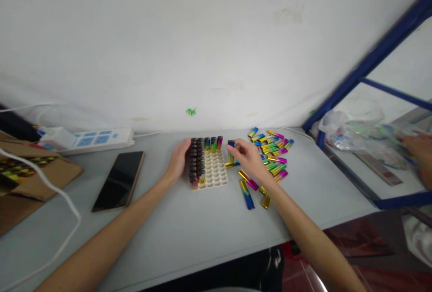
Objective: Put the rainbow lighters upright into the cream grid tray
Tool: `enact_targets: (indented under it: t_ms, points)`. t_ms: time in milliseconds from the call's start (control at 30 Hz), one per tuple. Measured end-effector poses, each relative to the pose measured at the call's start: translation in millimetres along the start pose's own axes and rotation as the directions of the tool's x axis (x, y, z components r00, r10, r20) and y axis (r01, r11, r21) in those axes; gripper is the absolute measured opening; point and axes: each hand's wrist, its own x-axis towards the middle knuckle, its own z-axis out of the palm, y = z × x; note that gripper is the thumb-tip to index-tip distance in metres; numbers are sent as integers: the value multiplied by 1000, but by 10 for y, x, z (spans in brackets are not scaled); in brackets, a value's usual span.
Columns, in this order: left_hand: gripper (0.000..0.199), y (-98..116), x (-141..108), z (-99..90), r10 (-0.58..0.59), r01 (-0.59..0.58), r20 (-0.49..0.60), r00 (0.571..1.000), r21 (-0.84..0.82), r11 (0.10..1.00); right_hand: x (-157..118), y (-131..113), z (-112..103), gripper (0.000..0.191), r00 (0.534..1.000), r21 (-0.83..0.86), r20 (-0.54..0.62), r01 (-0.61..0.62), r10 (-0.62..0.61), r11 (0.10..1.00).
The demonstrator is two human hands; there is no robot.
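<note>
A white tray (214, 170) with rows of round holes stands on the table. Black-topped lighters (196, 161) fill its left columns upright, and several shiny multicoloured ones (213, 144) stand along its back row. My left hand (178, 159) grips the tray's left side, its fingertips partly hidden by the lighters. Just right of the tray, my right hand (249, 154) pinches an upright blue-and-yellow lighter (231, 150) with a dark top. Loose metallic gradient casings (247, 194) lie scattered around and beyond that hand, some hidden under the forearm.
On the left are a dark phone (119, 181), a white power strip (101, 139), a white cable (64, 188) and an open cardboard box (40, 170). A blue metal frame (337, 89) borders the right, with plastic bags (340, 125) and another person's hand (420, 150) beyond.
</note>
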Motion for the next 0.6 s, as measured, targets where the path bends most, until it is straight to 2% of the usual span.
enact_targets:
  t_ms: [100, 267, 400, 600]
  points:
    - [42, 19, -10, -19, 45, -44, 43, 998, -34, 998, 116, -118, 140, 36, 997, -32, 70, 42, -40, 999]
    - [36, 74, -19, -18, 52, -49, 64, 997, -38, 998, 208, -127, 394, 26, 988, -241, 105, 135, -112, 961]
    - [37, 98, -18, -3, 38, -36, 53, 998, -32, 999, 191, -143, 496, 17, 973, -357, 209, 164, -92, 919]
    - [34, 111, -9, 1, 26, -26, 59, 998, 1, 1000, 315, -257, 511, 18, 932, -499, 362, 183, 12, 847]
